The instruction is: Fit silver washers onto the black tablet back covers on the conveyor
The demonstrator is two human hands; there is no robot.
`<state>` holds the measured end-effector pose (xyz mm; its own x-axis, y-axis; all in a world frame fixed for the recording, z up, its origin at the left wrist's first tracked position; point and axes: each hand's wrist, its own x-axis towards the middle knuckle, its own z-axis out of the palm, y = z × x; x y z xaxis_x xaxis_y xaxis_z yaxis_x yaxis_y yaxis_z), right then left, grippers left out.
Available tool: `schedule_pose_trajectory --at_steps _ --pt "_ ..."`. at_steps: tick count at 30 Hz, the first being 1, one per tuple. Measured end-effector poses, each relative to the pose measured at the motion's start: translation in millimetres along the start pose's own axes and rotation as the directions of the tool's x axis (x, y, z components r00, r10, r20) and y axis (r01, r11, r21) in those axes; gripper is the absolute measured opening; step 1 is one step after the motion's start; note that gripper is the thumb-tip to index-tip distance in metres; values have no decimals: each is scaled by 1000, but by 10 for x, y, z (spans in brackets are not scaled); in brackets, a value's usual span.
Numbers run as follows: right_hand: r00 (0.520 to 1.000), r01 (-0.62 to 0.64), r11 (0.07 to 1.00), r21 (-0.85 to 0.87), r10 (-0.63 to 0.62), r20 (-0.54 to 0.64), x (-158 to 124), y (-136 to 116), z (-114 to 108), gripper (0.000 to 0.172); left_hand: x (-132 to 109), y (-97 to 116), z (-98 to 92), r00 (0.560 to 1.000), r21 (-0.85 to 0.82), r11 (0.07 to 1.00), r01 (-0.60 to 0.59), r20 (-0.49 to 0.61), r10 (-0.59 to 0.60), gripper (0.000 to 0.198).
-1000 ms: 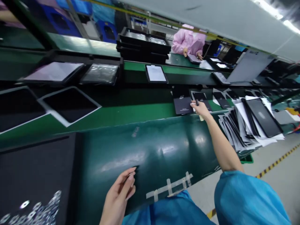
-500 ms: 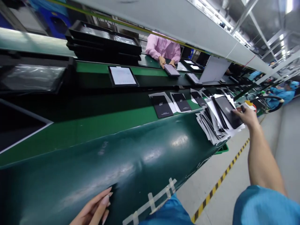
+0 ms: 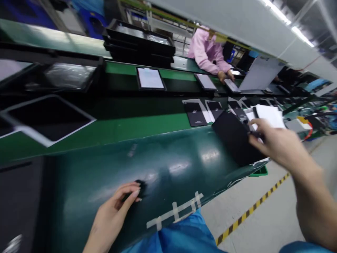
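My right hand (image 3: 273, 140) pinches the edge of a large flat black panel (image 3: 234, 137), which is tilted above the right end of the green bench mat (image 3: 163, 168). White sheets (image 3: 271, 116) lie just behind that hand. Low over the middle of the mat is my left hand (image 3: 118, 203), its thumb and fingertips brought together beside a small dark patch. Whether that patch is an object or a shadow is too blurred to tell. Past the mat, black tablets (image 3: 196, 113) rest back side up on white sheets on the green conveyor (image 3: 126, 128).
Black trays (image 3: 139, 42) are stacked at the back left. A person in pink (image 3: 207, 52) handles a tablet across the line. Dark panels with white borders (image 3: 50, 119) lie on the conveyor at left. A green bin (image 3: 260, 171) is below the bench's right end.
My right hand has lifted the black panel off the stack and drawn it left. My left hand has moved up and further over the mat. The view has shifted, showing more panels at left.
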<state>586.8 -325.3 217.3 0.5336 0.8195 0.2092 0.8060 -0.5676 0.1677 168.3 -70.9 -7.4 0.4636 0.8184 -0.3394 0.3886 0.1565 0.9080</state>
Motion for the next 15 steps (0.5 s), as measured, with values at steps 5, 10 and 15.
schedule_pose_trajectory --at_steps 5,10,15 --pt "851 360 845 394 -471 232 -107 -1968 679 7 37 181 -150 990 45 989 -139 25 138 45" --pt "753 385 674 631 -624 208 -300 -3093 1258 20 254 281 -290 970 134 964 -228 117 214 28" --pt "876 210 608 766 -465 128 -298 -2515 1317 19 746 367 -244 927 327 872 -363 225 301 19"
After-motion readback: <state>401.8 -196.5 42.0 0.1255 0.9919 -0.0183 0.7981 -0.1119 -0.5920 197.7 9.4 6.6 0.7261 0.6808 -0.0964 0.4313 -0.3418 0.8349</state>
